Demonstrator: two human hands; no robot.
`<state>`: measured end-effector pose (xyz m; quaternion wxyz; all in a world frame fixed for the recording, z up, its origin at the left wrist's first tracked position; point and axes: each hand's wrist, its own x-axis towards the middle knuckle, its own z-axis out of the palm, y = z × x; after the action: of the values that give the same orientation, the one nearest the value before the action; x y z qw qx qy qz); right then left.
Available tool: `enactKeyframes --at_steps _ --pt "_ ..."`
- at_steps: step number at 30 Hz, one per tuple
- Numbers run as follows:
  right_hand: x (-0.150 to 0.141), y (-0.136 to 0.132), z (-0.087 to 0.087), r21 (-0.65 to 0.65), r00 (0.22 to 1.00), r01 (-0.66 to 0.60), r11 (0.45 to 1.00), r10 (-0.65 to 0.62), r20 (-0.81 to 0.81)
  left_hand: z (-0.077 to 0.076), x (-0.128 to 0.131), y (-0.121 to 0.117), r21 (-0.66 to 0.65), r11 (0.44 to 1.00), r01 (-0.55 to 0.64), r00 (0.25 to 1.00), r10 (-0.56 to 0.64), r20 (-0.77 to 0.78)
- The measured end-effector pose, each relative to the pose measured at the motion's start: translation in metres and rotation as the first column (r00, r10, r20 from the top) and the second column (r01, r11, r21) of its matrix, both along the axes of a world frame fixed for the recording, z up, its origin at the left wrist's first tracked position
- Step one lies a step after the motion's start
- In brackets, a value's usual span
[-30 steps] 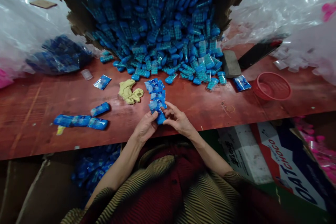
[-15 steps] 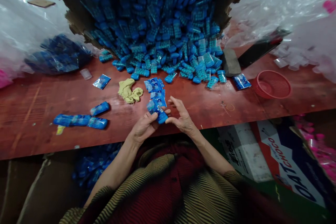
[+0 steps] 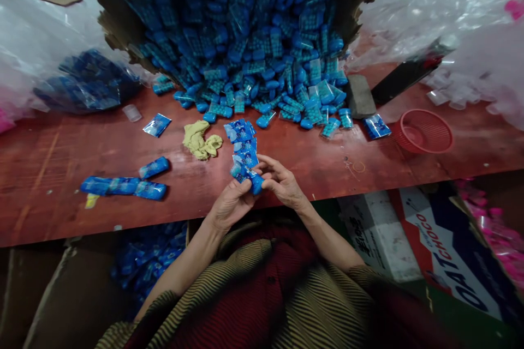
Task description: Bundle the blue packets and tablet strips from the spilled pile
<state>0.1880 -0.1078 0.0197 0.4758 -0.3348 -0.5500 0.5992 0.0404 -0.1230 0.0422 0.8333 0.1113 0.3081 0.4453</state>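
Close to the table's front edge, I hold a small bottle in a blue printed sleeve (image 3: pixel 248 174) between both hands. My left hand (image 3: pixel 231 203) is closed on its near side, thumb on top. My right hand (image 3: pixel 283 184) has its thumb and fingertips at the blue end on the right. Just beyond lie overlapping flat blue printed sleeves (image 3: pixel 244 145). A crumpled yellow-green cloth (image 3: pixel 200 140) is left of them. Farther left rest a row of sleeved blue bottles (image 3: pixel 123 187) and a single sleeved bottle (image 3: pixel 154 167).
A large heap of blue-capped bottles (image 3: pixel 254 71) spills from a torn carton at the back. To the right stand a grey block (image 3: pixel 360 97), a blue packet (image 3: pixel 376 126) and a red basket (image 3: pixel 423 147). A bag of blue sleeves (image 3: pixel 88 84) lies back left.
My right hand has closed in, its thumb and fingers now at the bottle's blue end. The bottle has turned to lie more sideways, and my left hand has shifted slightly right.
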Motion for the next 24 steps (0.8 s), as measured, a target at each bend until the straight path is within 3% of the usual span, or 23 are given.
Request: enactKeyframes --at_steps 4,9,14,16,20,24 --pt "0.003 0.0 0.001 0.002 1.0 0.003 1.0 -0.003 -0.009 0.004 0.003 0.0 0.004 1.0 -0.02 1.0 0.02 0.012" --pt "0.004 0.0 0.002 -0.053 0.997 -0.082 0.995 0.081 -0.011 0.001 0.008 -0.002 -0.054 0.996 -0.077 0.997 0.078 0.015" --pt "0.001 -0.004 -0.001 -0.041 1.0 0.0 0.999 0.001 0.03 0.002 0.016 -0.004 -0.05 0.984 -0.169 0.984 0.166 -0.071" --pt "0.002 -0.003 -0.002 -0.043 0.999 -0.008 0.999 0.01 0.039 0.005 0.015 -0.003 -0.035 0.987 -0.156 0.984 0.152 -0.093" --pt "0.005 0.0 -0.002 -0.052 0.998 -0.053 0.997 0.054 0.016 0.009 0.009 0.0 -0.029 0.999 -0.017 0.995 0.015 -0.094" --pt "0.001 0.0 -0.003 -0.046 1.0 -0.004 0.999 0.005 0.012 0.009 0.011 -0.001 -0.018 0.995 -0.099 0.988 0.097 -0.118"
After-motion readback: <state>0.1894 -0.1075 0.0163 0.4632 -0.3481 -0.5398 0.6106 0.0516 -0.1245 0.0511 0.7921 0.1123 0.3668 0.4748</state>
